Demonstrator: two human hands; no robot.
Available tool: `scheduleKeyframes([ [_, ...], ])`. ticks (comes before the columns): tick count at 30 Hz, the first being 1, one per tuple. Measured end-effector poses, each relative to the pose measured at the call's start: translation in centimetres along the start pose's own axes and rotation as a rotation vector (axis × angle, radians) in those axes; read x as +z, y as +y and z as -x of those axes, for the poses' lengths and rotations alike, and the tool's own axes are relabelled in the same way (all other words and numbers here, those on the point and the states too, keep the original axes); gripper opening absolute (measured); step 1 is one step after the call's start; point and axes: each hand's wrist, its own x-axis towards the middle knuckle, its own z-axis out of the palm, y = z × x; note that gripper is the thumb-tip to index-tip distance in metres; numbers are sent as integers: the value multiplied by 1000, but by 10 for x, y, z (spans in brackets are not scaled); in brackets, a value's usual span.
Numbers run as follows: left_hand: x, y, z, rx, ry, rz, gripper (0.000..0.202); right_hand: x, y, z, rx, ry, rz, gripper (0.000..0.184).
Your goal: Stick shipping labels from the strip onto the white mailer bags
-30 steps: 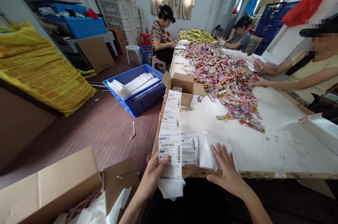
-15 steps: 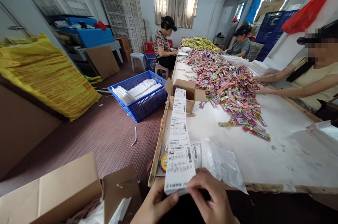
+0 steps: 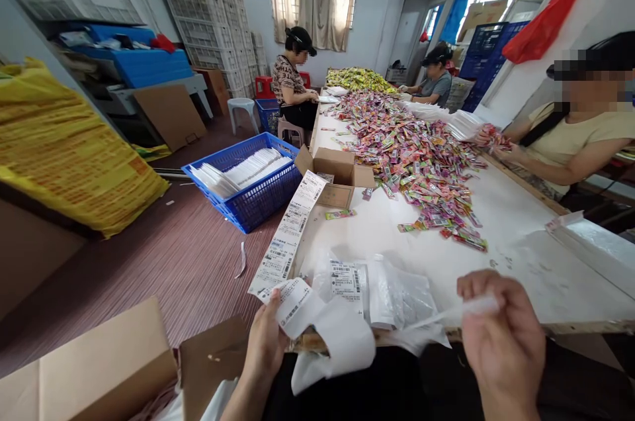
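Observation:
My left hand [image 3: 268,331] grips a long strip of printed shipping labels [image 3: 288,235]. It runs up to the small open cardboard box [image 3: 335,192] on the table. Blank white backing paper [image 3: 347,335] curls from this hand across the table's front edge. To the right, my right hand [image 3: 503,335] pinches a thin white label [image 3: 476,306], blurred and seen nearly edge-on. Between my hands lie a clear plastic bag [image 3: 411,295] and a white packet with a printed label [image 3: 346,282]. Whether the pinched label touches the bag, I cannot tell.
Small colourful packets [image 3: 411,149] are heaped along the white table [image 3: 510,229]. A blue basket [image 3: 248,199] of white packets stands left. Cardboard boxes [image 3: 106,355] sit at lower left, near a yellow sack [image 3: 69,143]. Several co-workers sit around the table, one at right holding packets.
My right hand has moved away rightward with a white label. My left hand has shifted left, swinging the label strip leftward, and backing paper now curls below. The co-worker at right has gathered packets.

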Motion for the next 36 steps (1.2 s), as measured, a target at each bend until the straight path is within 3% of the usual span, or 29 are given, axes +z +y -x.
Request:
scheduleKeyframes([
  [1, -3, 0, -2, -17, -17, 3, 23, -6, 20, -9, 15, 84, 91, 23],
  [3, -6, -1, -1, -74, -47, 10, 22, -9, 66, -16, 89, -82, 446, 38],
  [5, -9, -4, 2, -108, -73, -16, 21, -6, 108, -7, 100, -173, 581, 46],
  [7, -11, -7, 5, -116, -92, -57, 22, -1, 133, 13, 36, -276, 667, 47],
  [9, -12, -9, 6, -100, -95, -99, 22, 1, 141, 33, -40, -492, 749, 47],
  [11, -12, -9, 4, -86, -66, -129, 22, 1, 139, 44, -48, -721, 826, 59],
  [13, -12, -9, 1, -58, -40, -153, 27, 1, 135, 44, 41, -831, 889, 76],
  [15, -14, -9, -3, -4, -60, -201, 42, -1, 134, 37, 137, -882, 888, 80],
  [17, -19, -12, -9, 63, -100, -287, 58, -7, 136, 30, 245, -826, 867, 81],
  [21, -29, -21, -16, 165, -263, -491, 64, -35, 144, 31, 652, -343, 934, 102],
  [23, -29, -27, -16, 228, -342, -610, 62, -48, 148, 36, 837, -188, 781, 114],
  [25, -26, -31, -14, 330, -370, -738, 59, -56, 147, 38, 943, -92, 470, 109],
  [28, -20, -35, -10, 519, -396, -891, 52, -56, 136, 33, 1014, -9, -10, 79],
  [30, -18, -37, -9, 563, -407, -953, 49, -49, 123, 28, 991, 10, -215, 71],
  [34, -20, -43, -11, 500, -378, -987, 45, -20, 108, 31, 848, -13, -265, 78],
  [36, -22, -45, -13, 494, -382, -999, 47, -3, 111, 40, 879, -32, -188, 80],
])
